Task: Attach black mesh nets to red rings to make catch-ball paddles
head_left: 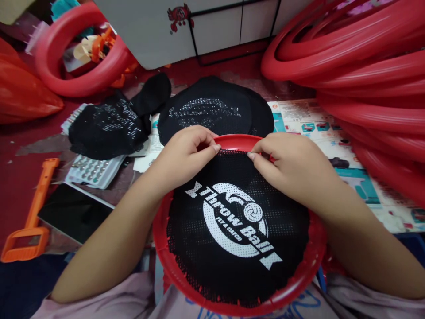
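A person's left hand (189, 153) and right hand (290, 161) are pinching the far edge of a black mesh disc (232, 226), each thumb pressing toward the fingers, a gap lying between the hands. The disc, bearing white "Throw Ball" lettering, is lying within a red ring (317, 241) at near centre, above the lap. More black mesh (212, 106) is lying beyond; red hoops (358, 113) are rising in a pile at far right

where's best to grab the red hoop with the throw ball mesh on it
Probably by the near-left and near-right rim of the red hoop, from outside: that smooth, rounded band lies exposed, while the left hand and right hand occupy the far edge of the black mesh.
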A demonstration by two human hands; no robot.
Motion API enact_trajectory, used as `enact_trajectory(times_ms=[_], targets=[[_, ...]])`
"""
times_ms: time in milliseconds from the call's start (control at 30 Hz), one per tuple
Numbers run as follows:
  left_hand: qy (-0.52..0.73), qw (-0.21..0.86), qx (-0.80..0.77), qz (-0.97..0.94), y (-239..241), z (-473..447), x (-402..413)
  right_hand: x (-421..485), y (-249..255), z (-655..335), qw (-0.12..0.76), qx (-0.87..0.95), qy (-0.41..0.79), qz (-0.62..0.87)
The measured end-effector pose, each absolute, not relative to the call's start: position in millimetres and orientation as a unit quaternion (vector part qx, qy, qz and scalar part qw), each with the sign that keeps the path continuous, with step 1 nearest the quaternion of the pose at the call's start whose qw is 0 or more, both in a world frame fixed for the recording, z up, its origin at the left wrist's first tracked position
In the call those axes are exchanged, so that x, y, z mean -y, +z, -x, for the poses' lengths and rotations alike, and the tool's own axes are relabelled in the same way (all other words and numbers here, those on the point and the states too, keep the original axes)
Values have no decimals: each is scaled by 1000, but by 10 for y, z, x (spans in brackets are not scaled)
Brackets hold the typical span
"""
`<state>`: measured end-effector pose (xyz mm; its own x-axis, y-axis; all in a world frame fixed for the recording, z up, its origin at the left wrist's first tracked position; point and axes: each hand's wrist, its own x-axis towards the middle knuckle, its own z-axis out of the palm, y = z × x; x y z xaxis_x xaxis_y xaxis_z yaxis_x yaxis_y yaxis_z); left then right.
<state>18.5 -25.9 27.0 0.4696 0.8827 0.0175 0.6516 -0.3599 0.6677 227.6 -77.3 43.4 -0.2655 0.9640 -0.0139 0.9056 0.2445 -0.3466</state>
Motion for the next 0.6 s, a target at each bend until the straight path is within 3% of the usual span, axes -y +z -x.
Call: enact_trajectory(times_ms=[200, 433, 600], targets=[[179, 250, -487, -818, 244, -211, 266, 756, 416, -2282, 113, 774, 140, 607], [125, 336, -460, -812, 323, -76, 218, 759, 431, -2301, 120, 777, 147, 600], [146, 292, -442, -835, 363, -112, 236, 788, 372, -2242, 114, 815, 100, 560]])
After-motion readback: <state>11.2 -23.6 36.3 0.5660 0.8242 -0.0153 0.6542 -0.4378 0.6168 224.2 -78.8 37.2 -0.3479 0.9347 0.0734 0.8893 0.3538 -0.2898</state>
